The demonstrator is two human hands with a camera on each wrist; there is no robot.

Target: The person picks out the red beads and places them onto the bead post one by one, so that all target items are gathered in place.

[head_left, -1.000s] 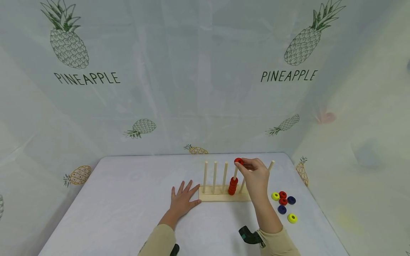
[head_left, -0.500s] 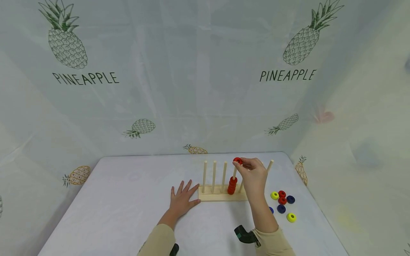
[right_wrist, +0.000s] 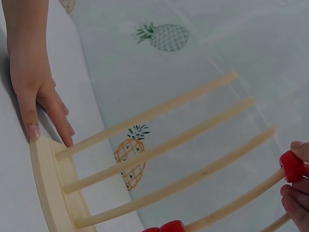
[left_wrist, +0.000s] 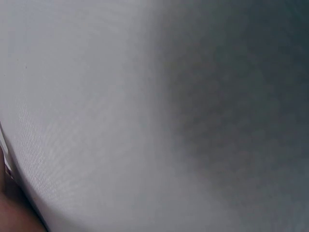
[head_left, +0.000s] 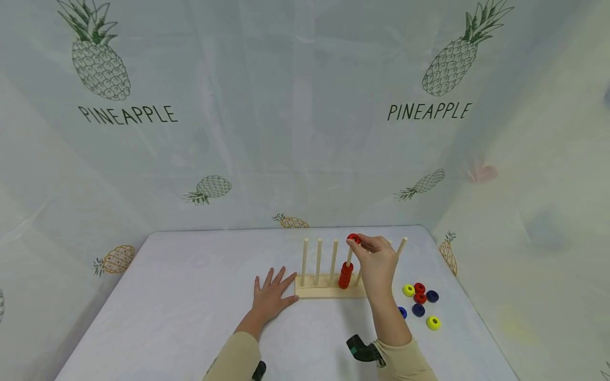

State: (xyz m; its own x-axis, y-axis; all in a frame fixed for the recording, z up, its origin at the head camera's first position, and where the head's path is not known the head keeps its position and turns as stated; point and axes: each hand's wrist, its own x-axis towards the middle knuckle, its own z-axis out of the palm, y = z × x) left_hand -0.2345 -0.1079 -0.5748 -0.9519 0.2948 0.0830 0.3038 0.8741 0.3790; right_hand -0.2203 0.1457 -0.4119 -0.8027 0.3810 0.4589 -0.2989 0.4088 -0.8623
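My right hand point(head_left: 376, 264) pinches a red bead point(head_left: 353, 238) between thumb and fingers at the top of the fourth peg from the left on a wooden peg stand point(head_left: 314, 292). In the right wrist view the held bead point(right_wrist: 292, 166) sits at that peg's tip. Lower on the same peg is a stack of red beads point(head_left: 346, 275). My left hand point(head_left: 269, 301) lies spread on the table, its thumb and index fingertips at the stand's left end. Three bare pegs rise left of the stack; the right part of the stand is hidden behind my right hand.
Loose beads lie right of the stand on the white table point(head_left: 190, 301): yellow point(head_left: 433, 323), red point(head_left: 420, 298), dark blue point(head_left: 418, 310) and a partly hidden blue one point(head_left: 403, 312). A pineapple-print sheet point(head_left: 305, 132) hangs behind the table.
My right forearm has shifted slightly left, and a blue bead now shows beside it. The red bead stays pinched at the peg's top. My left hand has stayed in place.
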